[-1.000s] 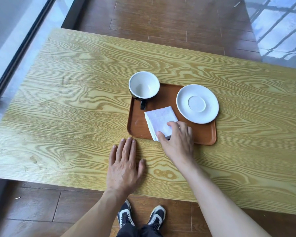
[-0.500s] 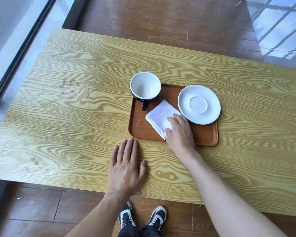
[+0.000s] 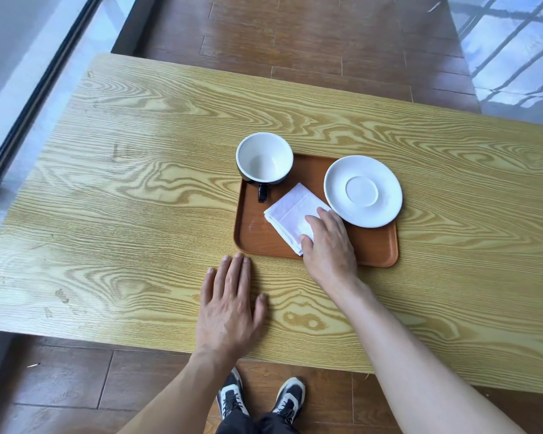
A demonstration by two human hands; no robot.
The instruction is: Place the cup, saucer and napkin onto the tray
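A brown tray (image 3: 254,233) lies on the wooden table (image 3: 138,198). A cup (image 3: 264,159), white inside and dark outside, stands at the tray's far left corner with its handle toward me. At the far right of the tray a white saucer (image 3: 362,191) sits with its edge over the rim. Between them lies a folded white napkin (image 3: 290,214), turned at an angle. My right hand (image 3: 328,245) rests on the napkin's near right part, fingers and thumb pressing it. My left hand (image 3: 229,308) lies flat on the table just in front of the tray, fingers spread.
The table's near edge runs just below my left wrist. Wooden floor surrounds the table. A dark window frame (image 3: 29,98) runs along the left side. My shoes (image 3: 261,399) show under the near edge.
My right hand has slid the napkin farther onto the tray and turned it to an angle, closer to the saucer. My left hand stayed flat on the table.
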